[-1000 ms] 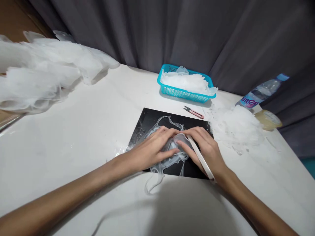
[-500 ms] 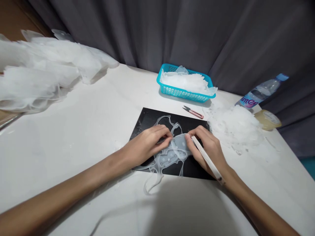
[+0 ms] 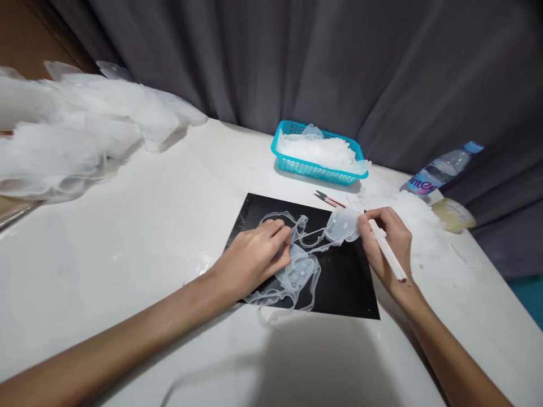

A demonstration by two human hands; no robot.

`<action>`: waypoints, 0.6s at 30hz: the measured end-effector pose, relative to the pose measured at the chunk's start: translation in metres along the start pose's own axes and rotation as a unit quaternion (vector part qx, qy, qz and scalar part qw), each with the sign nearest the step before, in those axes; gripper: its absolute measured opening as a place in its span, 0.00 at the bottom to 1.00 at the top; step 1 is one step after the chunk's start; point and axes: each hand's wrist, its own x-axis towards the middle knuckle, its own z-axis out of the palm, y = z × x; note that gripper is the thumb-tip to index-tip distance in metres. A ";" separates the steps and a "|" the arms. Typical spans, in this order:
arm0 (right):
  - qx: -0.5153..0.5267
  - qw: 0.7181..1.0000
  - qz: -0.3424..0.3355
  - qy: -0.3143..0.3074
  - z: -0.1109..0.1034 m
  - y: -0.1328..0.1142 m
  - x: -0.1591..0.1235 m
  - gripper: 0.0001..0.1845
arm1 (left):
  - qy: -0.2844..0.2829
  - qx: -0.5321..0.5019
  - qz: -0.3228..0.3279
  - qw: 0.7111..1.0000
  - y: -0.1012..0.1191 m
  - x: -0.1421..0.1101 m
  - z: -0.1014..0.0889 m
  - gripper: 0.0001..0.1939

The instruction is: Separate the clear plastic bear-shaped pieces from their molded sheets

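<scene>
A translucent silicone sheet [image 3: 299, 271] with thin trailing strips lies on a black mat [image 3: 339, 282] in the middle of the white table. My left hand [image 3: 254, 257] presses on the sheet's left part, fingers curled and closed on it. My right hand [image 3: 388, 240] pinches a small translucent piece [image 3: 341, 225] pulled away to the right of the sheet. A white stick-like tool [image 3: 388, 251] lies along that hand, gripped by the same fingers.
A turquoise basket [image 3: 316, 165] of translucent pieces stands behind the mat, with pink snips [image 3: 328, 199] before it. A heap of white scraps [image 3: 418, 223], a water bottle [image 3: 439, 169] and a tape roll [image 3: 452, 215] lie right. Big translucent sheets [image 3: 80, 130] are piled far left.
My right hand has pulled a small piece off the sheet, up and to the right. My left hand stays pressing the sheet. The view has shifted slightly.
</scene>
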 end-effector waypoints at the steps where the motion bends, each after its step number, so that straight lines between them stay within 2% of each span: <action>1: -0.004 1.000 0.005 -0.023 -0.001 0.000 0.000 0.07 | 0.001 0.020 0.003 1.000 0.000 0.000 0.000 0.06; 4: -0.002 0.989 0.019 -0.148 -0.004 0.002 -0.002 0.05 | 0.007 0.033 0.021 0.999 -0.001 -0.001 0.001 0.04; 6: -0.009 0.979 0.008 -0.202 -0.005 0.002 -0.004 0.04 | 0.005 0.011 0.045 0.999 -0.003 0.000 0.001 0.04; 9: -0.038 0.983 -0.033 -0.177 -0.003 0.000 -0.007 0.09 | 0.001 -0.013 0.077 0.997 -0.003 0.001 0.002 0.05; 12: -0.015 0.988 -0.072 -0.135 0.006 -0.003 -0.007 0.16 | -0.003 -0.028 0.096 0.995 -0.001 0.003 0.004 0.06; 14: 0.029 0.981 -0.107 -0.162 0.016 -0.005 -0.005 0.18 | -0.015 -0.045 0.098 0.994 0.001 0.006 0.006 0.07; 18: 0.075 0.944 -0.183 -0.265 0.032 -0.008 -0.003 0.18 | -0.017 -0.063 0.054 0.996 0.001 0.012 0.009 0.11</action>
